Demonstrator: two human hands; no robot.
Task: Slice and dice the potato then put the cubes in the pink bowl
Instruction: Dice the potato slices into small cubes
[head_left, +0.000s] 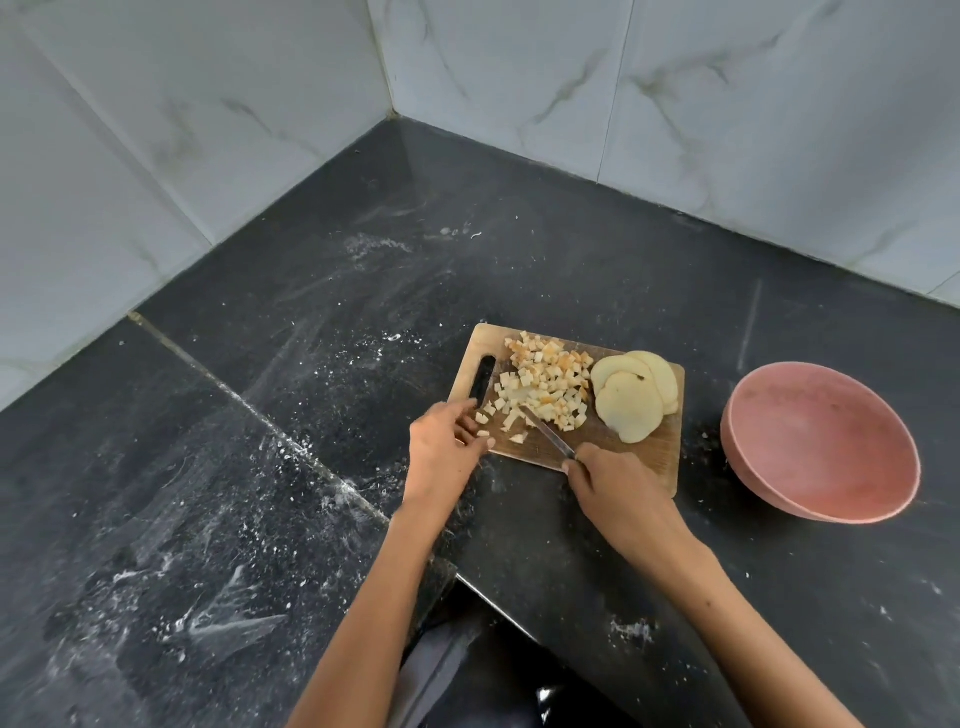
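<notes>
Step in hand, as judged: dicing, partly done, with nothing yet moved to the bowl. Cutting board (613, 447), one, wooden, with a handle slot at its left end, lying on the dark tabletop (363, 291) near its front edge. Potato cubes (545, 382), one loose heap too many to count, spread across the left and middle of the board, some browned on a face; a few strays lie apart at the near-left edge by the left hand. Potato slices (631, 410), at least three, overlapping in a fan on the right part of the board, uncut, touching the heap's right fringe. Knife (548, 434), one, narrow blade lying low and slantwise with its tip in the near edge of the heap. Right hand (615, 486), the working grip, fingers curled round the knife handle at the board's near edge. Left hand (441, 449), at the board's near-left corner, fingers bent toward the stray cubes; whether it pinches one cannot be told. Pink bowl (821, 441), one, on the tabletop just right of the board, apart from it, no cubes visible inside. Next move, as judged: draw the remaining slices under the blade, cut into strips and crosswise, keeping the left fingertips clear, then carry all cubes rightward into the bowl. White specks and smears scattered over the tabletop.
</notes>
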